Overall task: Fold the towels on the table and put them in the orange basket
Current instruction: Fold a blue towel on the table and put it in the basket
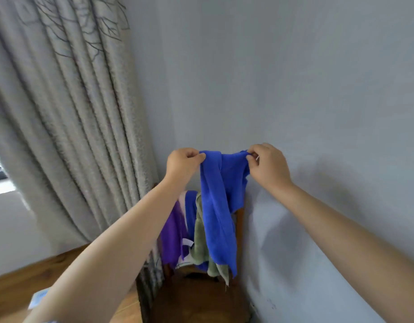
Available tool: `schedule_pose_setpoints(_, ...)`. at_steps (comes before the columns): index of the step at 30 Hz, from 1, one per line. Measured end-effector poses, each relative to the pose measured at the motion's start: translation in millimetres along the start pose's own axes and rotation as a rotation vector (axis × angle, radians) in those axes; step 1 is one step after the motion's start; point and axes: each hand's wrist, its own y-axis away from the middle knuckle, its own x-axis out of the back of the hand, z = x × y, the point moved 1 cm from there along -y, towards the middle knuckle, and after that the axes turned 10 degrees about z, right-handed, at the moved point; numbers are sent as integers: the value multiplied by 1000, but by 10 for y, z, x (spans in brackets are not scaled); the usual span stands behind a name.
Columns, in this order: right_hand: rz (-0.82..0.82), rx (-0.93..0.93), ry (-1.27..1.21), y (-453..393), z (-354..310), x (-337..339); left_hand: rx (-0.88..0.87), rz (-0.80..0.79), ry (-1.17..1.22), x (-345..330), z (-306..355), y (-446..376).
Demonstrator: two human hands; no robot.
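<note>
A blue towel is held up high in front of the grey wall, above a wooden chair. Both arms are stretched out far. The towel's top edge is pinched by the curled fingers of the left hand and of the right hand. The rest of the towel is left hanging down between them. More towels, purple and green, are draped over the chair behind it. A curtain is seen on the left.
</note>
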Motion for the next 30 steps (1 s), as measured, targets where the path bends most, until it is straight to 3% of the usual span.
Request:
schedule_pose_setpoints(8,-60,130,-260,668,-873,367,47,271,-124,1165,257,1124)
schedule_pose_setpoints(14,-203,226,-425,1163,-1799,359,121,385,-221,2275,166,1749)
schedule_pose_setpoints(24,-387,307,-600,1981,-3634,-91,265,490,-316,4246,-347,2244)
schedule_pose_setpoints(30,-470,340,-545,2347,-4419,-415,291,491,-357,5078,-765,2307)
